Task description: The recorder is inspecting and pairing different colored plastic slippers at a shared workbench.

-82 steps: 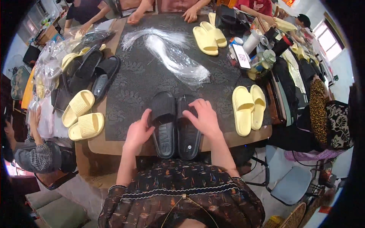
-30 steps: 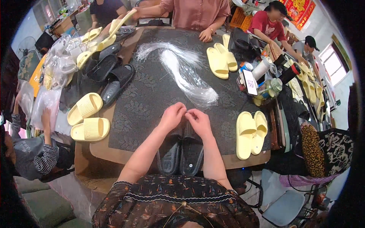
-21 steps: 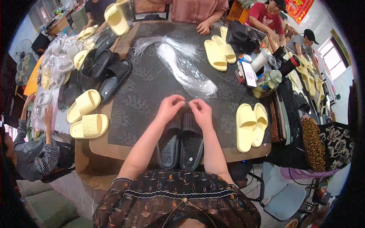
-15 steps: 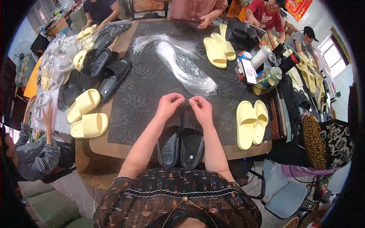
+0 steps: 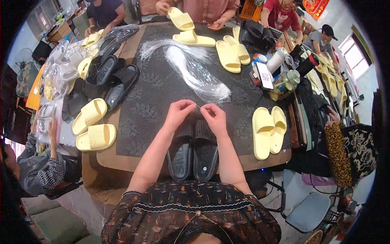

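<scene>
My left hand (image 5: 178, 115) and my right hand (image 5: 215, 118) are raised close together over the near part of the table, each pinching a thin clear plastic strand (image 5: 198, 106) that spans the small gap between the fingertips. Beneath my wrists lies a pair of black slippers, the left slipper (image 5: 180, 160) and the right slipper (image 5: 205, 162), side by side at the table edge with heels toward me. A bundle of similar clear strands (image 5: 178, 61), partly in a plastic bag (image 5: 207, 83), rests just beyond my hands.
Yellow slippers stand at the right (image 5: 263, 134), left (image 5: 96, 137) and far side (image 5: 228, 57) of the table (image 5: 142, 81). Black slippers (image 5: 122, 85) lie at left. Bottles and a phone (image 5: 265, 77) crowd the right edge. Several people work around, one across holding a yellow slipper (image 5: 181, 19).
Across the table, a person has brought in a yellow pair: one slipper is on the tabletop, the other in that person's hand. My hands stay nearly in place, the strand now more slanted.
</scene>
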A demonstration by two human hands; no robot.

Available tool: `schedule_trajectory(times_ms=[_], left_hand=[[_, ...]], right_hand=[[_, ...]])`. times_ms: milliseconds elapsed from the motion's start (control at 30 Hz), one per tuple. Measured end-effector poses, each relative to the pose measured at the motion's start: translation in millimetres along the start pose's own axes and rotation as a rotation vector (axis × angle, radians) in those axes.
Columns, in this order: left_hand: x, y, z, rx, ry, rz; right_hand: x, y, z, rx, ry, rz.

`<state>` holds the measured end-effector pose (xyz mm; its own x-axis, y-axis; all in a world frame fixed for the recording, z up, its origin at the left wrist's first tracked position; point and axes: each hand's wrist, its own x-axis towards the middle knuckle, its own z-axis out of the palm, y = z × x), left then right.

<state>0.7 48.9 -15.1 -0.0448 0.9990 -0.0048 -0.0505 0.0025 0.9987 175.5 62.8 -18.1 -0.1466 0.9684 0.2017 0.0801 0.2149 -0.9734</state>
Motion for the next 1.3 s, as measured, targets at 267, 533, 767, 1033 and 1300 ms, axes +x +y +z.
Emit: schedule_trajectory(times_ms=[267, 533, 767, 1033, 1300], left_hand=[[-1, -10, -2, 0.128, -0.082, 0.085], [-4, -4, 3, 0.171, -0.065, 0.082], [-2, -7, 0, 0.028, -0.071, 0.008], [-3, -5, -1, -0.036, -0.17, -0.027], [-2, -4, 1, -0.047, -0.215, -0.019]], right_hand=[[-2, -4, 0, -0.033, -0.071, 0.009], [-1, 3, 0, -0.042, -0.073, 0.002], [-1, 3, 1, 0.032, -0.071, 0.055], [-1, 6, 0, 0.006, -0.088, 0.081], [1, 8, -1, 0.08, -0.126, 0.055]])
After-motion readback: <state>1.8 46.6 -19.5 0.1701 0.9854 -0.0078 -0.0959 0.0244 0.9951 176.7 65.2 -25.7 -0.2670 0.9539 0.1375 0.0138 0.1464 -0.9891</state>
